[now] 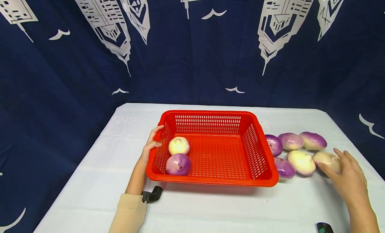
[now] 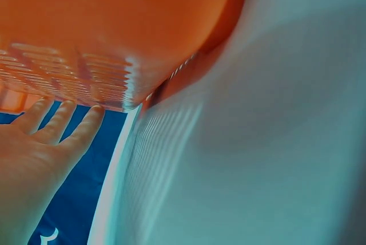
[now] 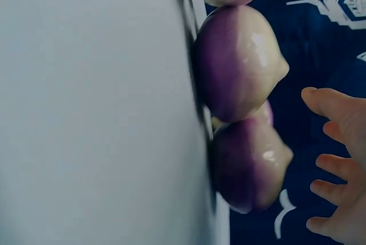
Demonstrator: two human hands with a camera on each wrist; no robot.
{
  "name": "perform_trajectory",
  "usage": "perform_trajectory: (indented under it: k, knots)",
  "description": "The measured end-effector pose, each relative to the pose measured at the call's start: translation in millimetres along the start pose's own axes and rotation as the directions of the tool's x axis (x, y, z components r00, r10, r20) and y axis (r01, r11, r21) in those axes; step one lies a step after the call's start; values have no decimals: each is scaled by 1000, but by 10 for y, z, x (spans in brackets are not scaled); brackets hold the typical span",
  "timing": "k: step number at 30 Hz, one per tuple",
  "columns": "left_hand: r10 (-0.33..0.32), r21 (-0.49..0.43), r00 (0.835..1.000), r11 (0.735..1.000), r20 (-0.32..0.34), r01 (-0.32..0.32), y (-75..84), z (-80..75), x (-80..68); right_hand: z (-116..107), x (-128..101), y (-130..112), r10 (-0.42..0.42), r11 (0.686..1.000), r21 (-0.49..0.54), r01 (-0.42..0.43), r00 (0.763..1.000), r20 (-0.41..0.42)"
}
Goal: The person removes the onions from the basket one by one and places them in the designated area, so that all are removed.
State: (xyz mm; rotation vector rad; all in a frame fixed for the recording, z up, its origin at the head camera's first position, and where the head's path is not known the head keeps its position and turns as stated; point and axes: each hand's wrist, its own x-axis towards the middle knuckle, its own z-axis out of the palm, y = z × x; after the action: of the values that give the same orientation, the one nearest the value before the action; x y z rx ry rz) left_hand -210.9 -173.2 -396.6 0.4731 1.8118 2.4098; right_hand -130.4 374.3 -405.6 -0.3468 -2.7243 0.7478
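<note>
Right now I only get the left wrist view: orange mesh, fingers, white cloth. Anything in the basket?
Observer: Yes. Two turnips sit at the left end of the red basket, one pale turnip and one purple turnip.
Operator: Where's the other hand?
Observer: The right hand is right of the basket, fingers straight, at the outermost turnip; I can't tell whether they touch.
Operator: More outside?
Observer: Six in all, clustered on the table beside the basket's right wall.
</note>
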Motion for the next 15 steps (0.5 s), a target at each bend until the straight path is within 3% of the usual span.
perform_trajectory:
  k: [9,15]
  knots:
    - [-10,4,1000,1000,-10,10,7,4,7,-80,-88,-297,-23,999,30,25,997,-72]
    - [-18,20,1000,1000,-18,19,25,23,-13,-125,-134,-517,-85,993,76,95,989,-121]
